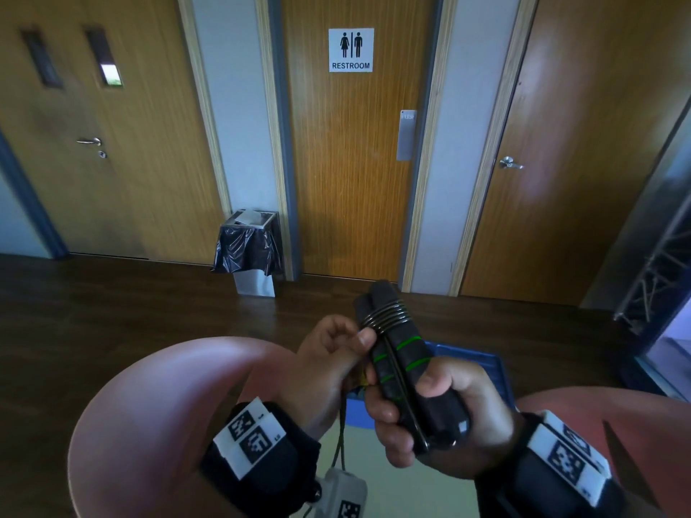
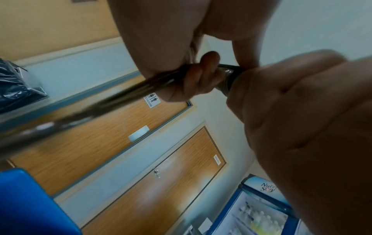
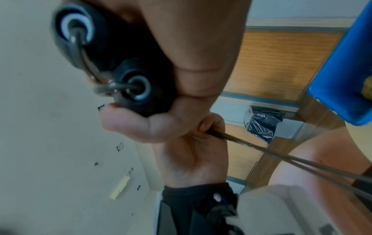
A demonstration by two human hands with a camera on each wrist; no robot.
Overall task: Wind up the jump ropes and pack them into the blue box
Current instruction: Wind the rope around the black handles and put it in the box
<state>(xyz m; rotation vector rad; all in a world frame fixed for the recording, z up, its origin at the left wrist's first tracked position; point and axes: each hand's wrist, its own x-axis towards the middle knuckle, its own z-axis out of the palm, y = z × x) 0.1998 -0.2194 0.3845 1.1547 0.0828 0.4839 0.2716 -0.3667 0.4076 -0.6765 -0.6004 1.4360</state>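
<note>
R hand grips both rope handles side by side, cord coiled round their far end. L hand just left, pinching cord. Blue box below/behind hands. Bin ahead, left of restroom door.

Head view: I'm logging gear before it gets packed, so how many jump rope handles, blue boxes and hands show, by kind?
Jump rope handles: 2, side by side in the right hand's grip, cord wound round them
Blue box: 1
Hands: 2, left hand and right hand
Total: 5
</note>
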